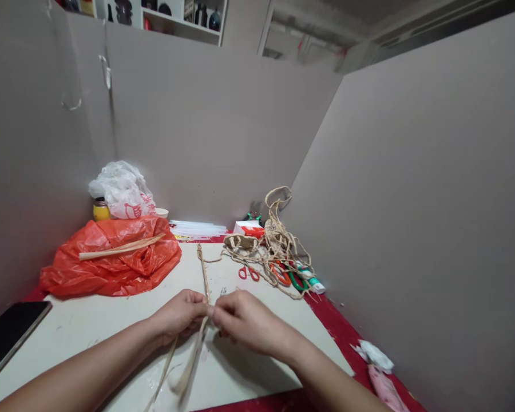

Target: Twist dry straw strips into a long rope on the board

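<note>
My left hand (pixel 183 312) and my right hand (pixel 242 320) meet over the middle of a white board (pixel 111 326). Both are closed in a pinch on a tan fibre cord (pixel 205 274). The cord's braided or twisted part runs away from me toward the back of the board. Below my hands, loose flat strands (pixel 191 366) hang toward me, one of them blurred. The spot where the fingertips meet is partly hidden by the fingers. A thinner length of the cord trails right from its far end toward a heap of similar cord (pixel 278 237).
On the left lie a red plastic bag (pixel 111 274) with a pale fibre strip (pixel 120 248) on it, a white bag (pixel 120 186), a yellow jar (pixel 100 210) and a phone (pixel 12 337). White sticks (pixel 197 230) lie behind. Red-handled scissors (pixel 249 274) sit near the heap. Grey partitions (pixel 429 189) enclose the table.
</note>
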{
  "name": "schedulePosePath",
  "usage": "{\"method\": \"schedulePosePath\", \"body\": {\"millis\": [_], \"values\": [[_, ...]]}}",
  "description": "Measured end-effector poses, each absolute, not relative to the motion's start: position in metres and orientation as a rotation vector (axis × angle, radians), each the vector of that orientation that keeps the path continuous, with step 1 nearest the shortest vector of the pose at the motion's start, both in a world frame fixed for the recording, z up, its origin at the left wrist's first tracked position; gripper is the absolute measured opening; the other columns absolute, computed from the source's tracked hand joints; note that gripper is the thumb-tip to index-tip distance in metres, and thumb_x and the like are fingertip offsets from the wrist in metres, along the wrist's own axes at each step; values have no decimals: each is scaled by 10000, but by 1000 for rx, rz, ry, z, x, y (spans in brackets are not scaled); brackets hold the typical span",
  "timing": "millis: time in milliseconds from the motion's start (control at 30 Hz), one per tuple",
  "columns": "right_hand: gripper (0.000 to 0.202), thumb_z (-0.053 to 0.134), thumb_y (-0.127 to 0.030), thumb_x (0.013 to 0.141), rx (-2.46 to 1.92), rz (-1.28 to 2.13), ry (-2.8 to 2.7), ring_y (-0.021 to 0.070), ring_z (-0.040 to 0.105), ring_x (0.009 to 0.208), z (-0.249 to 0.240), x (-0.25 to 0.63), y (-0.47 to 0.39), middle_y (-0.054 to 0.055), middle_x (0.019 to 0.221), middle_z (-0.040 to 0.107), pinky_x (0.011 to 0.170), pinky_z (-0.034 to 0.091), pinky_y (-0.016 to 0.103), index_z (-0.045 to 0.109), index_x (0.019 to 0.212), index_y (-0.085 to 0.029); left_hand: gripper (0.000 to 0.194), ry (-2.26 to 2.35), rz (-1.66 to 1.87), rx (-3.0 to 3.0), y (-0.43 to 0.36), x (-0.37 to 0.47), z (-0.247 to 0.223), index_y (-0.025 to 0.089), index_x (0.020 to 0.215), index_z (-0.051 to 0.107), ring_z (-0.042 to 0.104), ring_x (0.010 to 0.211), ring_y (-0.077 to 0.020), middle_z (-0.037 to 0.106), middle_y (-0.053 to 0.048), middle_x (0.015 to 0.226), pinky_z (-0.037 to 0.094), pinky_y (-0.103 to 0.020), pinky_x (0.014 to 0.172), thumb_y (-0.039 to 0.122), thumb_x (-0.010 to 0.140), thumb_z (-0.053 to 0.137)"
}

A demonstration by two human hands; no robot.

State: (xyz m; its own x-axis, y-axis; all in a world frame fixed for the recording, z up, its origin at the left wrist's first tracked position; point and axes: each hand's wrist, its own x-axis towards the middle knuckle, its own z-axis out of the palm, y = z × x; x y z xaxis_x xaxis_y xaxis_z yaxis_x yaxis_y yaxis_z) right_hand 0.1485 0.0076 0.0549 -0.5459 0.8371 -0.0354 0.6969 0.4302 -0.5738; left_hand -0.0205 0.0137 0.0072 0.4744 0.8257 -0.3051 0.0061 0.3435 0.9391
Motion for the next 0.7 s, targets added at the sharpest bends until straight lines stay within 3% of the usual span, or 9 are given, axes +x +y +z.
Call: {"method": "schedulePosePath", "body": {"millis": [100, 167, 267, 333, 567, 700], "values": [[320, 434, -365, 862, -1392, 805, -2098, 121, 500, 569, 47, 153, 23, 25, 614, 586, 539, 324, 223, 577, 667, -156, 218, 893, 648, 1112, 14, -24, 6, 168, 688, 530, 162, 356, -41, 267, 116, 421, 78, -217, 370, 367, 678, 619], [281, 447, -365, 850, -1334, 1020, -2001, 109, 495, 549, 33, 149, 27, 14, 626, 570, 525, 339, 213, 565, 712, -150, 207, 875, 649, 1130, 15, -25, 4, 167, 700, 537, 156, 362, -45, 260, 114, 427, 78, -214, 367, 360, 684, 609], [331, 407, -414, 865, -1321, 1423, -1886, 68, 353, 393, 13, 140, 26, -43, 501, 453, 420, 253, 200, 519, 697, -153, 184, 867, 653, 1167, 16, -26, 1, 171, 677, 519, 159, 366, -47, 272, 109, 435, 85, -210, 367, 340, 684, 590], [359, 423, -430, 861, -1353, 1495, -1842, 48, 261, 368, 5, 136, 25, -71, 459, 374, 396, 190, 197, 507, 657, -147, 167, 897, 645, 1226, 16, -27, 0, 167, 678, 534, 184, 361, -52, 294, 103, 429, 102, -211, 367, 329, 680, 578], [341, 465, -299, 827, -1269, 1718, -1807, 36, 232, 316, 7, 143, 33, -67, 390, 375, 345, 130, 198, 519, 531, -138, 255, 1013, 576, 1592, 19, -26, 2, 93, 707, 633, 317, 475, -63, 544, 10, 585, 230, -206, 473, 318, 719, 515], [257, 495, -208, 760, -1220, 1754, -1630, 41, 213, 267, 5, 145, 34, -79, 337, 351, 308, 98, 202, 506, 510, -152, 349, 1202, 475, 1890, 22, -22, 8, 83, 795, 636, 371, 559, -90, 532, 9, 632, 300, -207, 546, 369, 780, 437]]}}
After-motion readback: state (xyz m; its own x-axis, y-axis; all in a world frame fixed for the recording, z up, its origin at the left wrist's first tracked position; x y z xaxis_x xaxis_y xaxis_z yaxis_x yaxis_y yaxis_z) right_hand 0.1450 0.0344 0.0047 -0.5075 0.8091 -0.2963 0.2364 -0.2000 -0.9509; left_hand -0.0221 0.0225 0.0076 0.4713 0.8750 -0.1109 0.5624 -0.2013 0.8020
